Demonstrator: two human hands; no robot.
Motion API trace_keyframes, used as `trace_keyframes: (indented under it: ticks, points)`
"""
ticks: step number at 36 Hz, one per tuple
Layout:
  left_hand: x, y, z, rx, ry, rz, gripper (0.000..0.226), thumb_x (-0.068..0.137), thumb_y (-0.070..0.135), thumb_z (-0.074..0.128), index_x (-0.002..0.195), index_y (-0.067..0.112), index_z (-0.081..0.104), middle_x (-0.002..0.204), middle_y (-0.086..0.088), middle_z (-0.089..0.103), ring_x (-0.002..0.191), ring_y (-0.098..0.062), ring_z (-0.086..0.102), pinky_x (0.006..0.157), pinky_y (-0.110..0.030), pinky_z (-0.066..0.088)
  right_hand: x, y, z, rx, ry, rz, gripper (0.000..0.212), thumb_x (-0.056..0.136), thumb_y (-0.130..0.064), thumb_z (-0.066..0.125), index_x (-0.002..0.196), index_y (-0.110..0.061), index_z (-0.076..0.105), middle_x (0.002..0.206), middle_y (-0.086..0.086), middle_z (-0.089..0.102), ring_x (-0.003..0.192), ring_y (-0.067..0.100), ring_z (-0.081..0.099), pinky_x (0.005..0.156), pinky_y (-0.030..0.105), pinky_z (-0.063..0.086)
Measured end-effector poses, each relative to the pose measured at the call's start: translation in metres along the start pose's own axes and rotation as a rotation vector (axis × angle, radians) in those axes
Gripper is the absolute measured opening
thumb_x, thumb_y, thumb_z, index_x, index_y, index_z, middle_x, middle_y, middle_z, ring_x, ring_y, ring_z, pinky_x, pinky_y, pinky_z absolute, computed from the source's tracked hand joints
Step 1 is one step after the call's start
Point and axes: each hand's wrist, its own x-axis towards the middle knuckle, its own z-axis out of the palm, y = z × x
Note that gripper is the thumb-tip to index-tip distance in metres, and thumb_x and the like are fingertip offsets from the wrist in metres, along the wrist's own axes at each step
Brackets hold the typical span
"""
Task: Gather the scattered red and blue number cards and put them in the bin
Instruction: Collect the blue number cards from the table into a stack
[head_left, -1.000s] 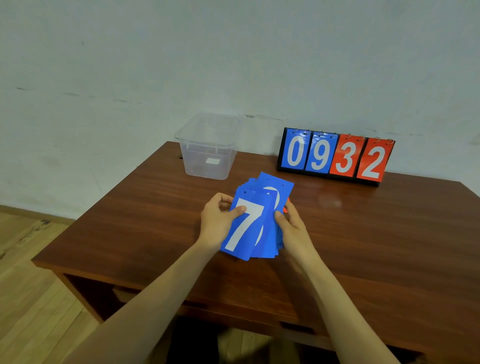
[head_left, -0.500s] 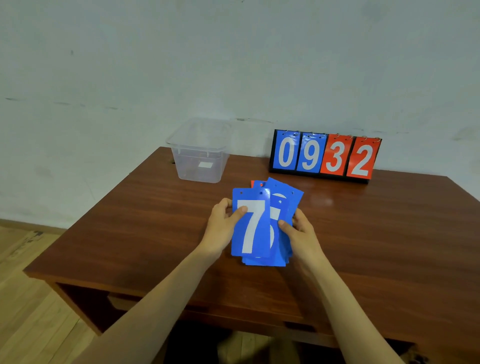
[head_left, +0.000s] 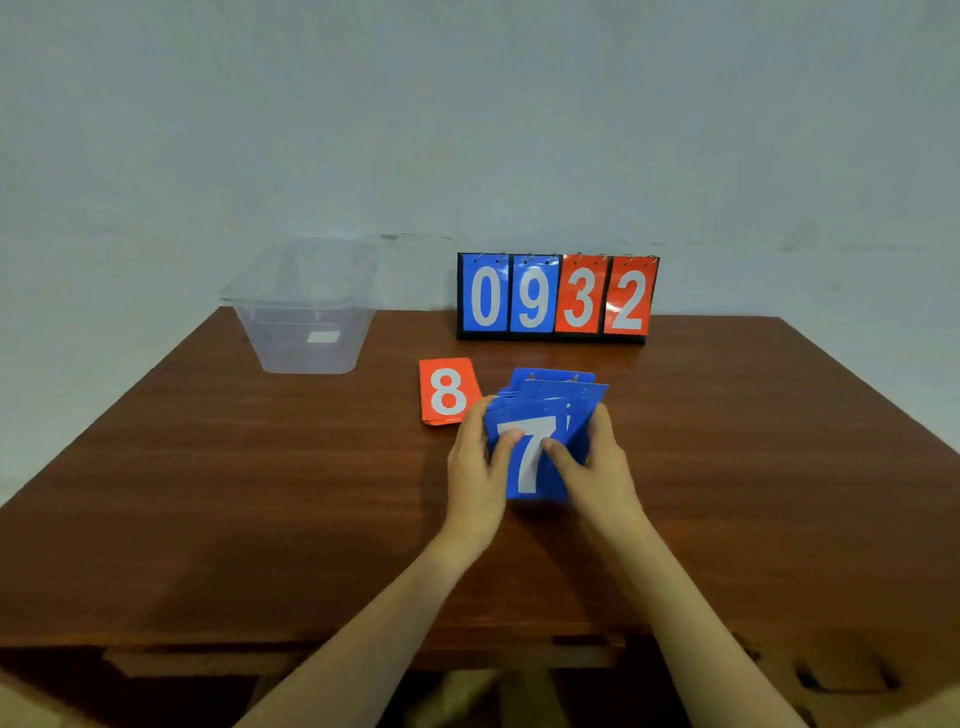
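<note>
I have my left grip (head_left: 475, 467) and right grip (head_left: 597, 467) both grasping a loosely fanned stack of blue plastic number cards (head_left: 545, 400). Each grip curls round one side edge of the stack, and both thumbs press on the face of the top blue card, which bears a white 7 (head_left: 529, 465). The stack sits between the two grips, low over the brown wooden worktop (head_left: 260, 493). I cannot tell whether its near edge rests on the wood. The cards behind the 7 stick out past my fingertips, their punched holes showing.

A red number card with a white 8 (head_left: 447, 391) lies flat on the worktop just beyond my left grip. One of its corners is hidden behind those fingers, so I cannot say whether they touch.

The clear plastic bin (head_left: 306, 322) stands upright farther off, well apart from my left grip and to its left, with a small white label on its near wall.

Straight beyond both grips, a black flip scoreboard (head_left: 556, 299) stands at the far edge, showing blue 0 and 9 and red 3 and 2.
</note>
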Motion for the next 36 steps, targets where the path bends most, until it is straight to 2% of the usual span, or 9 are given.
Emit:
trace_keyframes:
  ticks: [5, 11, 14, 19, 22, 24, 28, 31, 36]
  points:
    - [-0.004, -0.005, 0.017, 0.019, -0.012, 0.001, 0.038, 0.095, 0.021, 0.054, 0.127, 0.034, 0.040, 0.122, 0.004, 0.059, 0.109, -0.008, 0.060, 0.078, -0.018, 0.052, -0.003, 0.011, -0.005, -0.005, -0.010, -0.019, 0.067, 0.087, -0.003, 0.061, 0.141, -0.023, 0.026, 0.116, -0.019, 0.056, 0.106, -0.003, 0.056, 0.082, 0.008, 0.047]
    - [-0.003, 0.004, 0.025, -0.023, -0.059, 0.008, 0.080, 0.088, 0.016, 0.063, 0.144, 0.041, 0.011, 0.133, 0.007, 0.043, 0.114, -0.005, 0.055, 0.084, -0.016, 0.052, 0.002, 0.002, -0.012, -0.031, 0.073, -0.175, 0.111, 0.084, -0.007, 0.069, 0.137, -0.056, -0.015, 0.139, -0.009, 0.035, 0.118, -0.011, 0.045, 0.084, 0.002, 0.043]
    - [-0.001, 0.010, 0.028, -0.015, -0.059, 0.046, 0.082, 0.087, 0.017, 0.065, 0.142, 0.044, 0.010, 0.136, 0.009, 0.038, 0.120, -0.004, 0.050, 0.087, -0.016, 0.051, 0.008, -0.002, -0.017, -0.085, 0.006, -0.263, 0.104, 0.087, -0.012, 0.066, 0.130, -0.066, -0.012, 0.145, -0.014, 0.022, 0.118, -0.019, 0.038, 0.077, 0.001, 0.045]
    - [-0.001, 0.012, 0.033, 0.023, -0.026, 0.094, 0.077, 0.085, 0.031, 0.066, 0.133, 0.057, 0.012, 0.143, 0.010, 0.033, 0.127, -0.006, 0.045, 0.093, -0.020, 0.050, 0.014, -0.001, -0.016, -0.332, -0.114, -0.320, 0.095, 0.086, -0.014, 0.067, 0.137, -0.052, -0.004, 0.141, -0.006, 0.023, 0.101, -0.014, 0.044, 0.070, 0.007, 0.049]
    - [-0.001, 0.011, 0.034, 0.027, -0.011, 0.088, 0.068, 0.081, 0.044, 0.063, 0.134, 0.051, 0.022, 0.141, 0.012, 0.035, 0.125, -0.004, 0.045, 0.091, -0.018, 0.050, 0.010, 0.004, -0.014, -0.326, -0.096, -0.323, 0.099, 0.085, -0.014, 0.069, 0.136, -0.052, -0.007, 0.140, -0.005, 0.022, 0.104, -0.018, 0.041, 0.070, 0.000, 0.044]
    - [0.002, 0.008, 0.034, -0.008, 0.009, 0.051, 0.065, 0.081, 0.051, 0.065, 0.134, 0.041, 0.030, 0.134, 0.009, 0.043, 0.118, -0.006, 0.051, 0.093, -0.031, 0.052, 0.007, 0.006, -0.014, -0.301, -0.063, -0.331, 0.105, 0.082, -0.012, 0.072, 0.137, -0.052, -0.008, 0.142, -0.005, 0.017, 0.108, -0.023, 0.037, 0.069, -0.004, 0.040]
    - [0.007, 0.011, 0.035, -0.096, 0.071, -0.009, 0.043, 0.076, 0.061, 0.058, 0.111, 0.044, 0.042, 0.116, 0.010, 0.052, 0.108, -0.011, 0.057, 0.091, -0.038, 0.052, 0.007, 0.003, -0.018, -0.421, -0.065, -0.349, 0.120, 0.079, -0.015, 0.075, 0.134, -0.056, -0.024, 0.147, -0.010, 0.005, 0.104, -0.002, 0.043, 0.065, 0.011, 0.050]
    - [0.012, 0.020, 0.036, -0.144, 0.123, -0.067, 0.035, 0.080, 0.062, 0.055, 0.105, 0.041, 0.043, 0.110, 0.012, 0.053, 0.105, -0.010, 0.056, 0.083, -0.023, 0.051, 0.009, -0.005, -0.019, -0.519, -0.125, -0.350, 0.121, 0.079, -0.018, 0.074, 0.130, -0.060, -0.027, 0.142, -0.016, 0.005, 0.107, 0.000, 0.040, 0.067, 0.019, 0.053]
    - [0.025, 0.025, 0.036, -0.127, 0.104, -0.203, 0.025, 0.092, 0.051, 0.048, 0.095, 0.028, 0.058, 0.098, 0.005, 0.064, 0.092, -0.015, 0.065, 0.078, -0.031, 0.054, 0.009, -0.003, -0.017, -0.577, -0.145, -0.295, 0.084, 0.087, -0.022, 0.066, 0.147, -0.036, 0.009, 0.147, -0.011, 0.010, 0.120, 0.003, 0.040, 0.070, 0.015, 0.048]
